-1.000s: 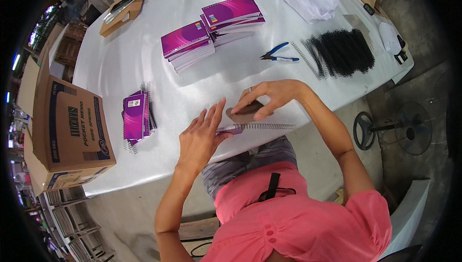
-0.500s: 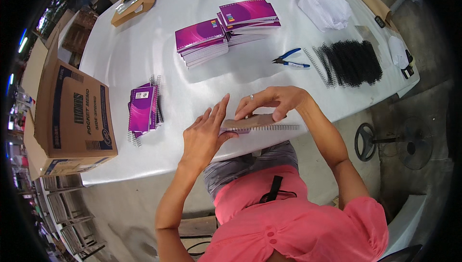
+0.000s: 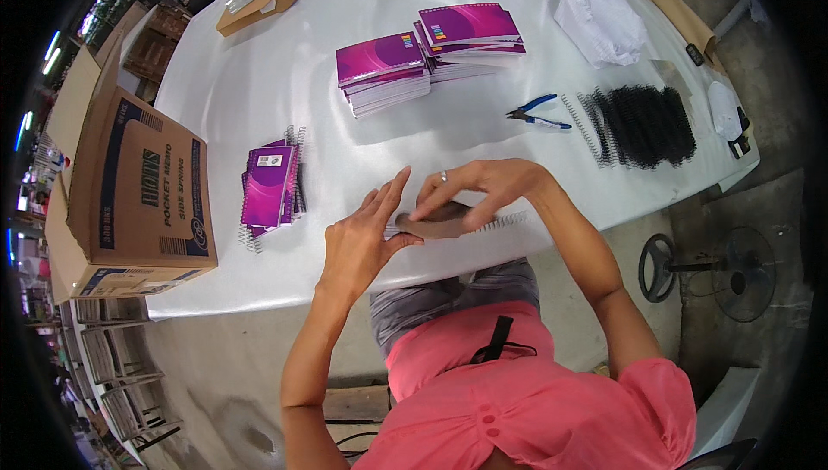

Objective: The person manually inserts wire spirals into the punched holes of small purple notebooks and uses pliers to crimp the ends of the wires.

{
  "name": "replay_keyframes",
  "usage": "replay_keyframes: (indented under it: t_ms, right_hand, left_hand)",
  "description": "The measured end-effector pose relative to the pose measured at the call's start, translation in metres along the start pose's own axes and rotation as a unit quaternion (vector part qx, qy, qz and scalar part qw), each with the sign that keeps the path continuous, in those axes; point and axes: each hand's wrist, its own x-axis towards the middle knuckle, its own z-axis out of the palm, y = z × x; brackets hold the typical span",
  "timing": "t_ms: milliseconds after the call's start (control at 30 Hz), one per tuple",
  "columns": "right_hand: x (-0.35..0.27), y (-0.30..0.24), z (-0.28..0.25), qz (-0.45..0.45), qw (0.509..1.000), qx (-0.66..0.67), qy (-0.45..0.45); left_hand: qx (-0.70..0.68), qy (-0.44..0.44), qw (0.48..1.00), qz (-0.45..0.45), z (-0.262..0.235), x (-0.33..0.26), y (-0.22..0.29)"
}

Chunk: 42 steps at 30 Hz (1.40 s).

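Note:
My right hand (image 3: 493,187), a ring on one finger, grips a flat brown-grey piece (image 3: 444,223) between thumb and fingers. Its material is unclear. Below that piece a thin wire spiral coil (image 3: 509,220) sticks out to the right. My left hand (image 3: 360,230) clasps the left end of a small notebook (image 3: 391,228), thumb on the near side and fingers stretched away from me. Both hands and the brown-grey piece cover most of this notebook. This work lies close to the table's near edge.
Purple notebooks (image 3: 379,60) stand in stacks farther back. A smaller notebook pile (image 3: 269,185) with loose coils lies left, beside a cardboard box (image 3: 155,185). Blue-handled cutters (image 3: 539,110) and a heap of black coils (image 3: 647,128) lie right. A fan (image 3: 742,272) stands beyond the table (image 3: 259,289).
My right hand has tilted the brown-grey piece and shifted it slightly left. The coil's free end now slants upward to the right. My left hand stays nearly in place; the whole view has shifted a little.

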Motion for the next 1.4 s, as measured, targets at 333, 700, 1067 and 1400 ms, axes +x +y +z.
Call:
replay_keyframes:
  t_ms: [333,700,1067,1400]
  right_hand:
    - [0.021,-0.001,0.002,0.103,0.985,-0.136,0.031]
    - [0.032,0.003,0.002,0.07,0.995,-0.051,0.04]
    - [0.024,-0.007,0.0,0.105,0.972,-0.147,0.149]
    - [-0.133,0.051,-0.096,0.346,0.654,-0.579,0.342]
  left_hand:
    - [-0.327,0.091,0.94,-0.042,0.026,-0.007,-0.032]
    - [-0.444,0.123,0.883,-0.085,0.042,-0.009,-0.035]
    - [-0.52,0.029,0.852,-0.059,0.039,-0.014,-0.062]
    - [-0.574,0.085,0.81,-0.087,-0.004,-0.004,-0.057]
